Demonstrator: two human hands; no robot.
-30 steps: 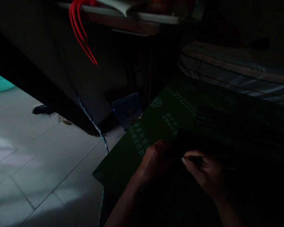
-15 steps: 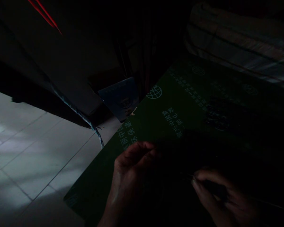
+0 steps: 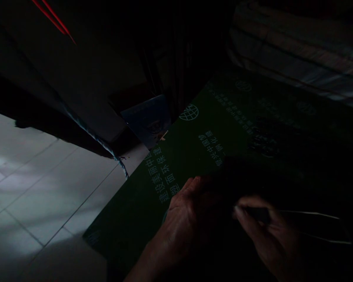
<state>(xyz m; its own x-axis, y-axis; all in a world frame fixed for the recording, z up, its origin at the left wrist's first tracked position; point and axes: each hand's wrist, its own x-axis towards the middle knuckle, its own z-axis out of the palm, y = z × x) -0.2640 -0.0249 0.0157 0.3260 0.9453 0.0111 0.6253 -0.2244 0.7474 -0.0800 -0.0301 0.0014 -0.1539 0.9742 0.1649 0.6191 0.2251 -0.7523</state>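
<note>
- Looking down in very dim light, we have both hands on a green sheet (image 3: pixel 194 156) that lies slanted from the near left to the far right, above the pale tiled floor (image 3: pixel 32 196).
- The sheet is dark green, smooth and flat, printed in white.
- Its print shows a globe logo (image 3: pixel 189 112) and lines of Chinese characters, upside down to us; one line seems to begin 建设美丽, and the smaller lines are too faint to read.
- Our left hand (image 3: pixel 185 213) rests on the sheet's near part, fingers running into shadow; we cannot tell whether it grips anything.
- Our right hand (image 3: pixel 267 235) is pinched, thumb against fingers, on a dark item (image 3: pixel 257 214) we cannot make out; a thin pale line (image 3: pixel 312 214) runs right from it.
</note>
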